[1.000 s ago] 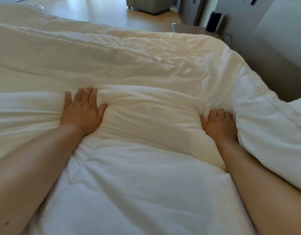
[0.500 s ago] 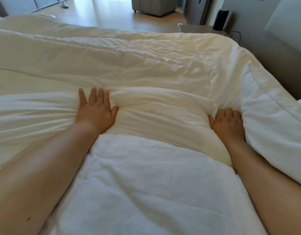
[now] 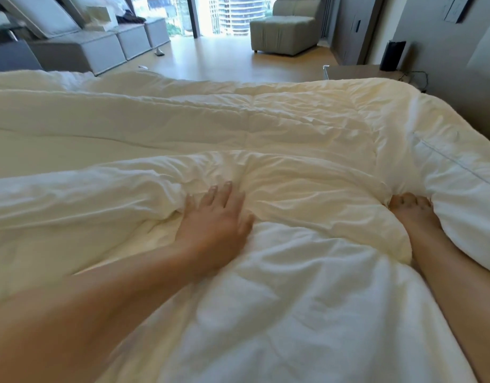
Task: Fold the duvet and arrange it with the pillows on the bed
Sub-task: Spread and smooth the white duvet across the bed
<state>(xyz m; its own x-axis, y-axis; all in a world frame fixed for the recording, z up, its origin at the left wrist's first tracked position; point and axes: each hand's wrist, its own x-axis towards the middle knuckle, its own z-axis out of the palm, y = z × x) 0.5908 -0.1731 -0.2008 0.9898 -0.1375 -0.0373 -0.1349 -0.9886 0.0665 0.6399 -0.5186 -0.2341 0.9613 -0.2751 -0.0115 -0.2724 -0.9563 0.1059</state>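
Duvet [image 3: 266, 139], one white quilted piece, spreads over the bed across nearly the whole frame, rumpled into a thick fold through the middle, with one pillow [image 3: 464, 194] at the right edge. Left hand [image 3: 213, 225], lower centre, lies flat with straight spread fingers pressing the fold. Right hand [image 3: 412, 211], at the right, sits wedged between fold and pillow, fingers curled into the fabric.

A rumpled white quilted duvet [image 3: 266, 128] is covering the frame's middle, its raised fold ridge [image 3: 307, 172] lying across the reach of both hands. At right, a plump white piped pillow [image 3: 459, 194] is crowding the right hand [image 3: 412, 210]. Open duvet surface is stretching toward upper left, beyond the left hand [image 3: 213, 225].
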